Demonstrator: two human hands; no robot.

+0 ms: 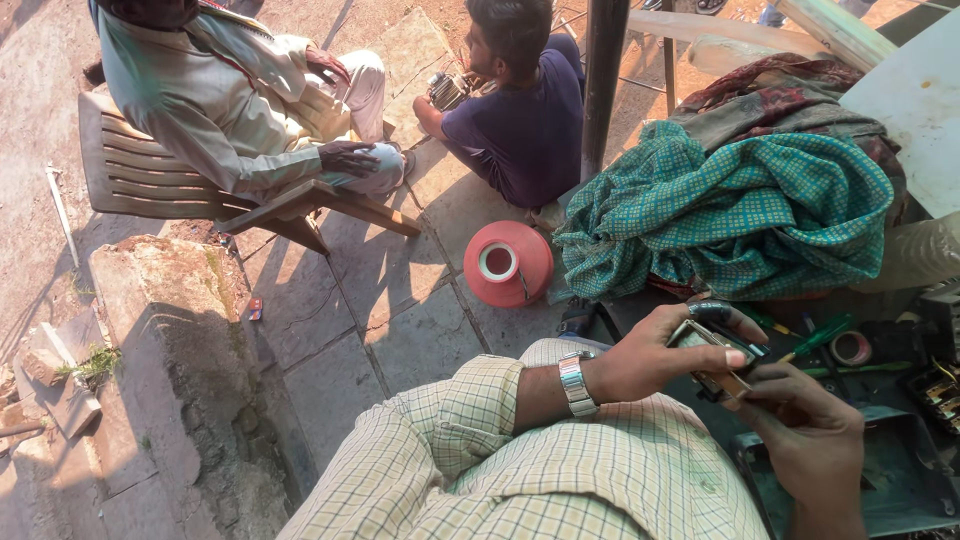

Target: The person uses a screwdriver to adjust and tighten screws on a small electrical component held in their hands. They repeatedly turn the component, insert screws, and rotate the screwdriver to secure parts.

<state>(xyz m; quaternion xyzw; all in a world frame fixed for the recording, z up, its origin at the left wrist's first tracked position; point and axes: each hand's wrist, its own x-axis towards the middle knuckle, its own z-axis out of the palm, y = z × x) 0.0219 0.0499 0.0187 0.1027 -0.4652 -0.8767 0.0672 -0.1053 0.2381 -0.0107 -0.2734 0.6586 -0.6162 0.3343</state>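
Lower right of the frame: the left hand point(655, 355) grips a small flat device point(708, 358), thumb across its face; the right hand point(805, 440) pinches its lower edge, above a dark tray point(900, 470) near green screwdrivers point(815, 340)

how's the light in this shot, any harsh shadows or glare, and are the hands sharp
Head view: hard low sunlight with long shadows across the stone paving; the pale board at upper right is nearly blown out. The left hand and right hand, both on a small flat device, sit in shade yet stay fairly sharp. The red jug is brightly lit. Edges bow slightly, wide-angle.
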